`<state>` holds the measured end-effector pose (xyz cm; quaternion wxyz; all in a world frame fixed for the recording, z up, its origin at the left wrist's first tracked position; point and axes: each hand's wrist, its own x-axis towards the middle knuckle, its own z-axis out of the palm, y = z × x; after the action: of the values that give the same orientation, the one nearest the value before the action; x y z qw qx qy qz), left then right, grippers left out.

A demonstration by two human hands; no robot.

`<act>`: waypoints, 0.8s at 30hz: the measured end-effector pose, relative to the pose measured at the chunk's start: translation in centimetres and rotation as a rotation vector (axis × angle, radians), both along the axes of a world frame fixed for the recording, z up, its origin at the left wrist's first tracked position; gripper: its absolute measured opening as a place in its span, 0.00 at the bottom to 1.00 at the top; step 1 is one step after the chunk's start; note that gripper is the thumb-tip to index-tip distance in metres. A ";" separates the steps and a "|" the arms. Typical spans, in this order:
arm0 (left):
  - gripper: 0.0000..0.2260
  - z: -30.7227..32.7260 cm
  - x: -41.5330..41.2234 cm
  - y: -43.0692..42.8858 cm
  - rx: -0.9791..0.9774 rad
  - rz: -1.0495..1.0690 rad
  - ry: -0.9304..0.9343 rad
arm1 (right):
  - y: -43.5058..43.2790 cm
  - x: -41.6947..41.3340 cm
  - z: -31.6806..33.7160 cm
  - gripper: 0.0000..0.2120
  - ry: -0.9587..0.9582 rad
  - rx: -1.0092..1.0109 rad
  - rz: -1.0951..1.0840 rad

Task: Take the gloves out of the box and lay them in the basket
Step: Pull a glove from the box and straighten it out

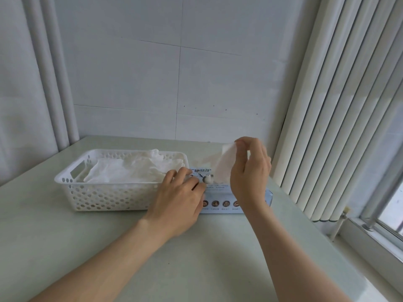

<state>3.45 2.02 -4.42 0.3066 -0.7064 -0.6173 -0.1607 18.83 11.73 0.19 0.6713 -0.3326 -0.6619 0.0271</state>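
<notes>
A thin, translucent white plastic glove (pixel 224 168) hangs above the top of a pale blue cardboard box (pixel 220 197), its lower end at the box's opening. The right hand (pixel 250 171) pinches the glove's upper edge between thumb and fingertips, the other fingers loosely curled. The left hand (pixel 178 199) rests on the box's left top, fingers slightly spread and laid down on it, covering part of the printed lettering.

Just left of the box, touching or nearly so, sits a white perforated plastic basket (pixel 104 201) holding a crumpled heap of white gloves (pixel 122 171). Both stand on a pale green-white tabletop (pixel 196 258) near a white panelled wall (pixel 152 83), with white vertical blinds (pixel 340 105) to the right.

The glove's long axis runs steeply, top leaning right; the right wrist hides the box's right part.
</notes>
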 end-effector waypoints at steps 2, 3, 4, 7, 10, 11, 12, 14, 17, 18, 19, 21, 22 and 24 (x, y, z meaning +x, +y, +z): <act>0.19 0.0 0.0 0.0 0.051 -0.058 -0.085 | -0.7 0.1 0.4 0.09 0.064 -0.059 0.060; 0.18 0.0 0.0 0.0 0.082 -0.091 -0.147 | -1.0 0.2 0.6 0.09 0.077 -0.074 0.083; 0.18 0.1 0.0 -0.1 0.105 -0.124 -0.222 | -1.3 0.2 0.8 0.09 0.084 -0.088 0.105; 0.20 0.7 0.0 -0.5 0.119 -0.172 -0.429 | -2.2 0.2 1.4 0.08 0.135 -0.186 0.191; 0.26 1.2 0.0 -1.0 0.095 -0.163 -0.586 | -3.1 -0.3 1.9 0.07 0.197 -0.322 0.320; 0.26 1.5 0.1 -1.2 0.083 -0.164 -0.640 | -3.3 -0.4 2.1 0.07 0.216 -0.379 0.377; 0.27 1.6 0.1 -1.2 0.075 -0.171 -0.696 | -3.6 -0.5 2.3 0.08 0.238 -0.456 0.437; 0.27 2.0 0.1 -1.5 0.060 -0.197 -0.818 | -4.1 -0.6 2.7 0.08 0.288 -0.643 0.557; 0.14 2.8 0.1 -1.6 0.109 -0.321 -0.909 | -4.6 -0.6 2.9 0.07 0.352 -0.836 0.693; 0.09 3.0 0.2 -1.8 0.140 -0.343 -0.926 | -4.5 -0.6 2.9 0.05 0.389 -0.884 0.717; 0.06 3.3 0.3 -1.9 0.157 -0.359 -0.966 | -4.4 -0.7 2.8 0.04 0.431 -0.930 0.737; 0.07 3.7 0.4 -2.1 0.145 -0.383 -1.091 | -4.0 -0.8 2.6 0.03 0.449 -1.002 0.719; 0.07 3.8 0.4 -2.1 0.137 -0.398 -1.156 | -3.8 -0.7 2.6 0.03 0.406 -1.015 0.672; 0.08 4.2 0.3 -2.2 0.138 -0.439 -1.262 | -3.7 -0.3 2.7 0.07 0.241 -0.971 0.575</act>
<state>3.71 -0.22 -0.17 -0.1083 -0.5650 -0.5085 -0.6406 18.50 7.99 2.85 0.4780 -0.4036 -0.5563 0.5469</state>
